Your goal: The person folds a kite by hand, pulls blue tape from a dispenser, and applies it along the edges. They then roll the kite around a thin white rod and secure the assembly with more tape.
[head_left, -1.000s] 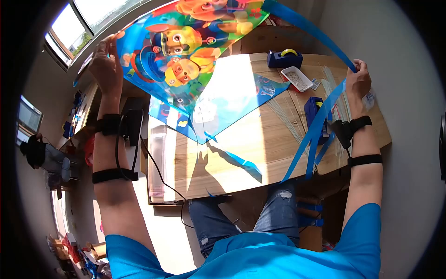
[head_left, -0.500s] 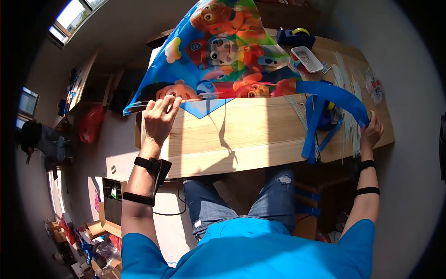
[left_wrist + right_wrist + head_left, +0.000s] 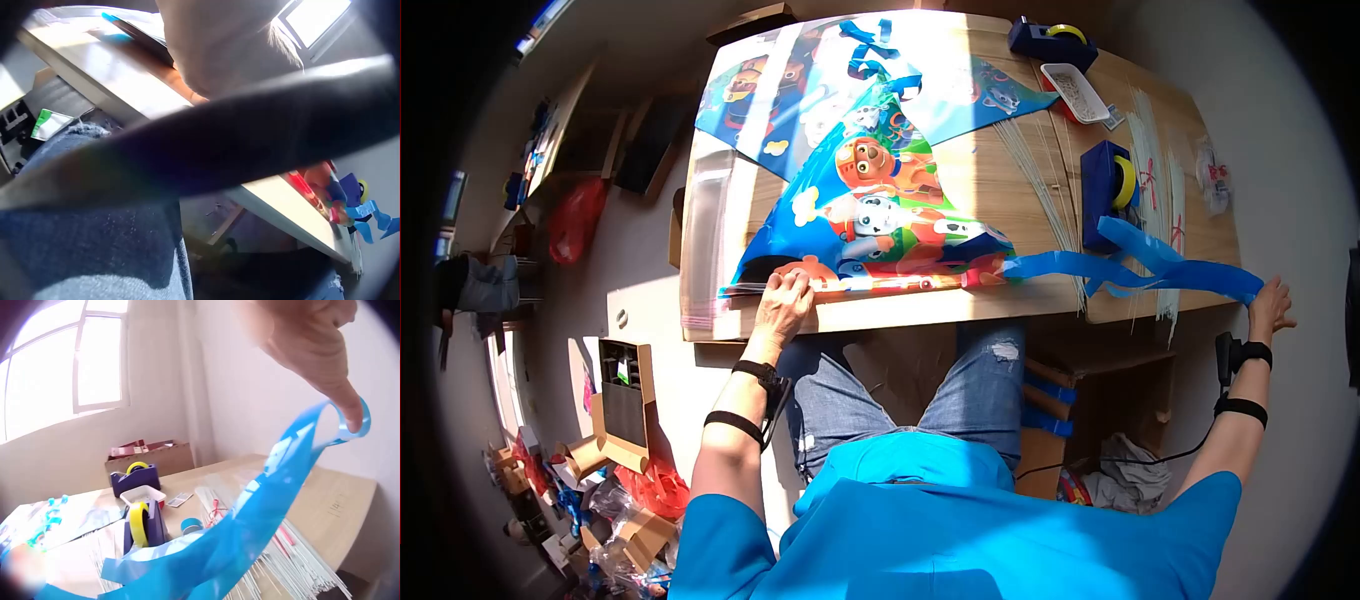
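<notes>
A kite (image 3: 870,215) printed with cartoon dogs lies over the near part of the table, its straight edge along the table's front. My left hand (image 3: 783,305) grips that edge near its left end; the wrist strap and the hand's own back hide the fingertips in the left wrist view. From the kite's right corner a blue ribbon tail (image 3: 1140,272) stretches out past the table. My right hand (image 3: 1272,305) holds the ribbon's far part, which loops round a fingertip in the right wrist view. More curled blue ribbon (image 3: 882,60) lies at the kite's far tip.
Another printed kite sheet (image 3: 990,95) lies beneath. Two tape dispensers, a near one (image 3: 1108,190) and a far one (image 3: 1050,42), stand at the right with a white tray (image 3: 1074,92). Bundles of thin white rods (image 3: 1145,150) lie beside them. An open cardboard box (image 3: 1100,400) stands below the table.
The kite has come down from raised in front of me onto the table. My left hand has moved right and down to the front edge; the right hand has drawn the ribbon outward.
</notes>
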Demonstrator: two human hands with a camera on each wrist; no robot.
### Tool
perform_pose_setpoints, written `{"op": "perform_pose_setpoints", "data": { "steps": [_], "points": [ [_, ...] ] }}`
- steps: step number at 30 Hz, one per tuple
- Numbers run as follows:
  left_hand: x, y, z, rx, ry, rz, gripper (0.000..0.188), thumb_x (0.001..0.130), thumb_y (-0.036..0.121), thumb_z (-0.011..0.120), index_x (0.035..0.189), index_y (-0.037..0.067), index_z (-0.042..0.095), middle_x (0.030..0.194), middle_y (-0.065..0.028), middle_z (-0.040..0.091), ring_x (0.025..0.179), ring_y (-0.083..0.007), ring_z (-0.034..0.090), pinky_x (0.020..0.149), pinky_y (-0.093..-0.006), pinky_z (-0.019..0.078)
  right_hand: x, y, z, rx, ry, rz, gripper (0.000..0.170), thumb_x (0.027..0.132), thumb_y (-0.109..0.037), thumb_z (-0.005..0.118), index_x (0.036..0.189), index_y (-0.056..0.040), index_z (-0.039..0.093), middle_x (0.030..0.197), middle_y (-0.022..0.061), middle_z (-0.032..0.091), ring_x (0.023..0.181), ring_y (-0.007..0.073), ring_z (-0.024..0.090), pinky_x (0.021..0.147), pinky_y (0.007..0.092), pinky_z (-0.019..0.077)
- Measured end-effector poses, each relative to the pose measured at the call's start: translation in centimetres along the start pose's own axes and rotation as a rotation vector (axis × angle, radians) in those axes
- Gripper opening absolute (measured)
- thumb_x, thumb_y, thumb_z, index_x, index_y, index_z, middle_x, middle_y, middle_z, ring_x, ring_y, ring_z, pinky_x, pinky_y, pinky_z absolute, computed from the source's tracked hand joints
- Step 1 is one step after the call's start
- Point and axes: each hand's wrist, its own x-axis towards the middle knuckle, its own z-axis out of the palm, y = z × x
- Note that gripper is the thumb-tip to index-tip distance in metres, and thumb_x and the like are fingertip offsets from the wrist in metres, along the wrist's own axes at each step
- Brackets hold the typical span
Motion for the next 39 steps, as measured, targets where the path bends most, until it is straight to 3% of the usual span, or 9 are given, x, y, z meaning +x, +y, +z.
{"op": "perform_pose_setpoints", "data": {
  "steps": [2, 5, 7, 11, 15, 19, 27, 31, 39],
  "points": [
    [0.4, 0.2, -0.2, 0.016, 0.029, 0.002, 0.023, 0.078, 0.014, 0.06, 0.1, 0.006, 0.062, 0.106, -0.0098, 0.059, 0.092, -0.0216, 0.058, 0.083, -0.0382, 0.0456, -2.2, -2.2, -2.2, -0.101, -0.259, -0.164, 0.026, 0.097, -0.018, 0.047, 0.115, -0.0138, 0.065, 0.109, 0.0066, 0.066, 0.112, 0.0262, 0.06, 0.096, 0.0633, 0.0364],
    [0.4, 0.8, -0.3, 0.006, 0.001, -0.06, 0.025, 0.078, 0.012, 0.06, 0.103, 0.006, 0.061, 0.107, -0.0095, 0.059, 0.091, -0.0224, 0.058, 0.083, -0.0383, 0.0461, -14.0, -9.6, -10.4, 0.487, 0.072, -0.615, 0.029, 0.082, -0.011, 0.069, 0.11, -0.0043, 0.064, 0.106, 0.0109, 0.066, 0.106, 0.0282, 0.06, 0.088, 0.0411, 0.046],
    [-0.2, 0.9, -0.4, -0.003, -0.023, -0.075, 0.026, 0.078, 0.011, 0.06, 0.104, 0.006, 0.061, 0.107, -0.0093, 0.059, 0.091, -0.0227, 0.059, 0.083, -0.0387, 0.0462, -23.1, -16.0, -14.6, 1.134, 0.028, -0.979, 0.043, 0.079, -0.01, 0.072, 0.12, -0.0026, 0.061, 0.12, 0.0135, 0.062, 0.113, 0.0299, 0.057, 0.096, 0.0409, 0.0443],
    [0.2, 1.3, 0.0, -0.02, 0.001, -0.103, 0.022, 0.077, 0.011, 0.061, 0.099, 0.006, 0.063, 0.105, -0.0102, 0.059, 0.093, -0.025, 0.06, 0.089, -0.0413, 0.0468, -36.6, -25.6, -18.8, 1.402, -0.007, -1.298, 0.081, 0.074, -0.023, 0.076, 0.143, -0.0021, 0.04, 0.15, 0.0159, 0.039, 0.14, 0.0318, 0.034, 0.116, 0.0462, 0.0267],
    [0.2, 1.8, -0.4, -0.034, 0.019, -0.127, 0.027, 0.077, 0.011, 0.061, 0.104, 0.007, 0.063, 0.106, -0.01, 0.059, 0.093, -0.0251, 0.059, 0.089, -0.0412, 0.0469, -39.9, -29.3, -19.9, 1.383, -0.052, -1.277, 0.084, 0.078, -0.034, 0.074, 0.146, -0.0034, 0.036, 0.155, 0.0154, 0.031, 0.144, 0.0307, 0.027, 0.117, 0.0474, 0.0233],
    [-1.3, 3.0, -0.5, -0.092, 0.0, -0.188, 0.05, 0.083, 0.021, 0.064, 0.129, 0.005, 0.053, 0.114, -0.0121, 0.056, 0.102, -0.0287, 0.055, 0.097, -0.0437, 0.0424, -40.3, -30.1, -18.3, 1.126, 0.008, -1.334, 0.089, 0.082, -0.05, 0.066, 0.149, -0.0047, 0.031, 0.157, 0.0137, 0.028, 0.146, 0.029, 0.024, 0.119, 0.0461, 0.0173],
    [-4.2, 4.8, -1.5, -0.177, -0.126, -0.435, 0.074, 0.084, 0.035, 0.068, 0.145, 0.007, 0.039, 0.146, -0.0069, 0.039, 0.141, -0.0271, 0.031, 0.12, -0.0503, 0.0147, -38.8, -29.3, -16.1, 1.127, -0.043, -1.173, 0.086, 0.083, -0.043, 0.067, 0.15, -0.0047, 0.029, 0.158, 0.0136, 0.025, 0.148, 0.0268, 0.019, 0.121, 0.0451, 0.012],
    [-5.7, 5.1, -0.8, -0.214, -0.158, -0.556, 0.086, 0.082, 0.043, 0.069, 0.149, 0.005, 0.031, 0.158, -0.0086, 0.026, 0.147, -0.0274, 0.022, 0.121, -0.0525, 0.0101, -38.1, -29.1, -15.8, 1.158, -0.112, -1.24, 0.086, 0.083, -0.038, 0.069, 0.15, -0.0038, 0.028, 0.159, 0.0136, 0.023, 0.149, 0.0267, 0.017, 0.122, 0.0448, 0.0097],
    [-8.2, 2.9, -0.9, -0.111, -0.167, -0.729, 0.079, 0.086, 0.042, 0.067, 0.148, 0.006, 0.034, 0.156, -0.0068, 0.03, 0.145, -0.0293, 0.025, 0.118, -0.0541, 0.0151, -38.2, -28.8, -16.3, 1.144, -0.101, -1.237, 0.083, 0.084, -0.035, 0.068, 0.15, -0.0031, 0.029, 0.16, 0.015, 0.021, 0.149, 0.029, 0.017, 0.121, 0.0456, 0.0093]
  ]
}}
